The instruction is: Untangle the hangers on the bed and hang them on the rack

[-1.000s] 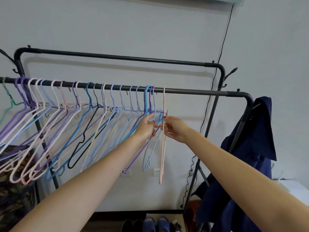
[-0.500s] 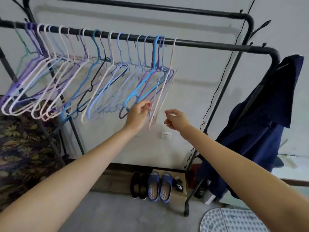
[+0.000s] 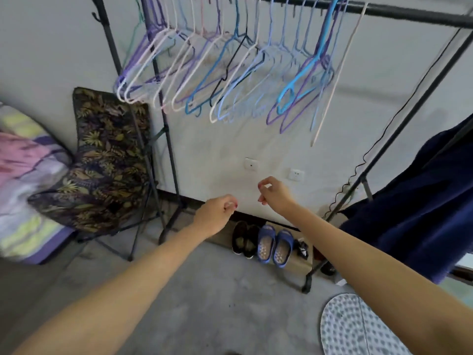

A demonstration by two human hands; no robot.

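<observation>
Left hand [image 3: 217,216] and right hand [image 3: 275,194]: both loosely curled, empty. Pastel plastic-coated wire hangers [image 3: 256,73] hung above and well apart on the black metal rack rail [image 3: 409,12], long axes slanting down-left. Striped bed [image 3: 23,180] lay far left, nearer the left hand; grey floor [image 3: 204,303] below.

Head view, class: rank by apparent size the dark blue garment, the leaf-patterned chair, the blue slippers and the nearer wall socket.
1. Dark blue garment, though cut off by the frame.
2. Leaf-patterned chair.
3. Blue slippers.
4. Wall socket, farther off.
</observation>
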